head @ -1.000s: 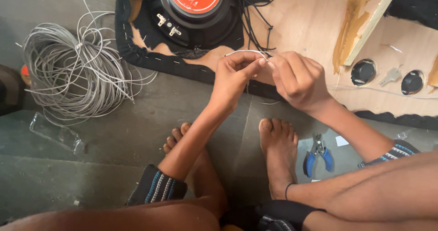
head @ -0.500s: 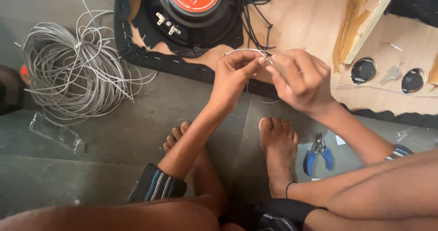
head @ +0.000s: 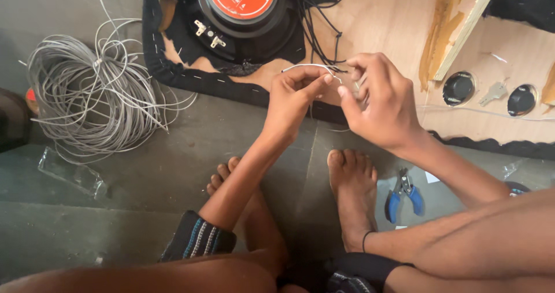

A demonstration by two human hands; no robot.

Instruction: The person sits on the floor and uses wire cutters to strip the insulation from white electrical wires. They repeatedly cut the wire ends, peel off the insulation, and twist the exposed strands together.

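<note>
2 hands meeting at upper centre of frame: left hand [head: 292, 99] and right hand [head: 378, 102] fingers pinching thin white wire [head: 309, 67], now arching higher than 1 second ago, over speaker [head: 240, 9].

The right hand [head: 378, 102] has drawn slightly apart from the left hand [head: 295, 96], stretching the white wire [head: 309, 67] between them

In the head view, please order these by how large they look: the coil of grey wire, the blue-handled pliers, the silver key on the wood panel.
1. coil of grey wire, by far the largest.
2. blue-handled pliers.
3. silver key, the smallest, though it lies farther from the camera, so the gap is less sure.
</note>
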